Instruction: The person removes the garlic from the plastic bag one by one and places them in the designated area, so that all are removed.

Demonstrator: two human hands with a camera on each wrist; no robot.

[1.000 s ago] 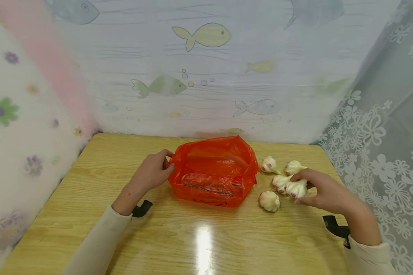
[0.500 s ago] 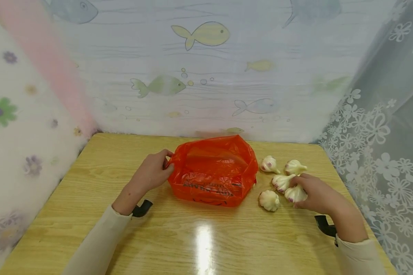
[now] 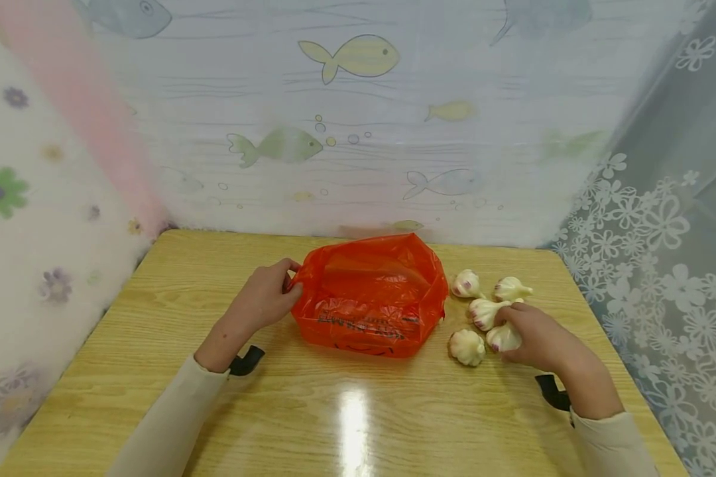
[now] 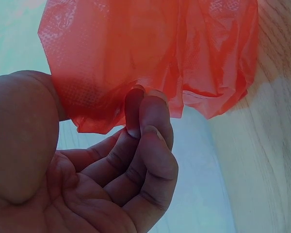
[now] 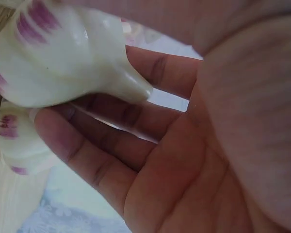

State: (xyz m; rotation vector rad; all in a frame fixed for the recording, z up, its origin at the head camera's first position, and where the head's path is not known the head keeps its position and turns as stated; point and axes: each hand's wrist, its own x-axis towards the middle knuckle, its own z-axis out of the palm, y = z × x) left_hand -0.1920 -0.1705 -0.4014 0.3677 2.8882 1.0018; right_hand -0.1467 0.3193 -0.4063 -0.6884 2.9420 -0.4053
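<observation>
My left hand [image 3: 252, 299] pinches the left edge of a red plastic bag [image 3: 366, 291], which lies with its mouth gaping and dark print on its near side. In the left wrist view, fingertips [image 4: 154, 111] press against the thin red film. Right of the bag, my right hand [image 3: 543, 343] holds a garlic bulb [image 3: 502, 338] between thumb and fingers; its pale body with purple streaks and its stem show in the right wrist view. Touching or nearly touching it is another garlic bulb [image 3: 483, 314]. Whether the held bulb is off the table cannot be told.
More bulbs lie around: one garlic bulb [image 3: 467, 348] in front, one garlic bulb [image 3: 467, 283] close to the bag and one garlic bulb [image 3: 512, 289] behind. The wooden table [image 3: 173, 285] meets a fish-patterned curtain [image 3: 358, 185] at the back and floral curtains at both sides.
My right hand has slid left toward the bag with the garlic bulb in its grip. The bulb beside it has shifted slightly left. My left hand and the bag have barely moved.
</observation>
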